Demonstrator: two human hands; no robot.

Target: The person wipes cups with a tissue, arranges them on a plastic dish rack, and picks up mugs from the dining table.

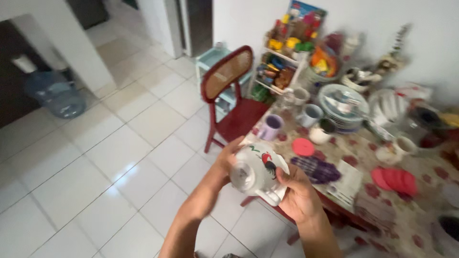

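Observation:
I hold a white mug (257, 171) painted with a red and black rooster in both hands, tipped on its side with its base toward the camera. My left hand (226, 156) cups its left side. My right hand (300, 197) grips its right side by the handle. The mug hangs in front of the near corner of a table (432, 181) covered with a patterned cloth.
On the table stand a purple mug (272, 127), a grey-blue mug (311, 114), stacked plates (342, 106), red coasters (396, 180) and a purple mat (316, 170). A red chair (229, 95) stands at the table's far end. A water jug (56, 97) lies on the tiled floor.

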